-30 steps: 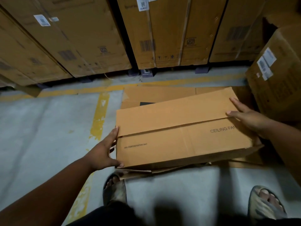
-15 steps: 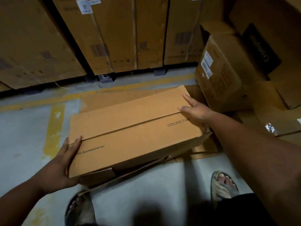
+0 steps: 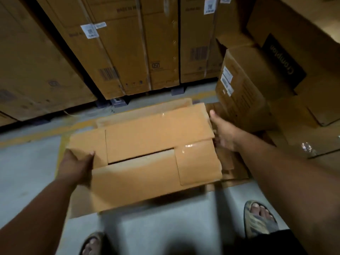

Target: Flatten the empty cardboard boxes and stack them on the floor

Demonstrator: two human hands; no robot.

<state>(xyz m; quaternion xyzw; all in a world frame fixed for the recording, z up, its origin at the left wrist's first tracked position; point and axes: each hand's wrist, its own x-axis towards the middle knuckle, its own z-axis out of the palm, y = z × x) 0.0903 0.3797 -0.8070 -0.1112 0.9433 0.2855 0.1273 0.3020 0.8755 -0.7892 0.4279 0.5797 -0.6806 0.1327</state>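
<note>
Nearest me, my left hand (image 3: 76, 167) pinched the left flap of the plain brown cardboard box (image 3: 150, 153), thumb on top. My right hand (image 3: 223, 134) lay at its right end; whether those fingers gripped, I could not tell. The box sat over flattened brown cardboard sheets (image 3: 231, 168) on the grey concrete floor (image 3: 24, 162), still unflattened I judged. Beyond, a smaller labelled brown carton (image 3: 242, 91) waited.

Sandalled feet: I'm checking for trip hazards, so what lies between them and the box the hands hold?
In the head view, only bare grey floor lies between the sandalled feet and the box; the box's shadow falls there.
</note>
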